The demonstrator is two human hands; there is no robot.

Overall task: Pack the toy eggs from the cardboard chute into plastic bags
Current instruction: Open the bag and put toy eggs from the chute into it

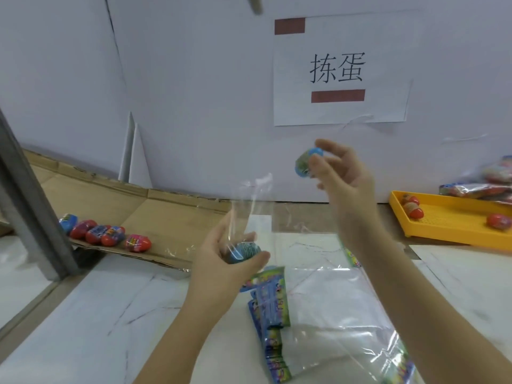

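Hovering up and right of the mouth of the bag, a blue egg is pinched by the right hand; the bag is gripped upright by the left hand.

Marbled table carries cardboard chute, plastic bags, yellow tray.

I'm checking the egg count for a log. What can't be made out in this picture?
Head view only:
- The yellow tray and the packed bags behind it run off the right edge, so their contents can't be counted.
- The left part of the cardboard chute is hidden behind the grey post.
- The print on the blue-green egg is blurred and partly covered by the right hand.
- The bagged egg in the plastic bag is half hidden by the left hand.
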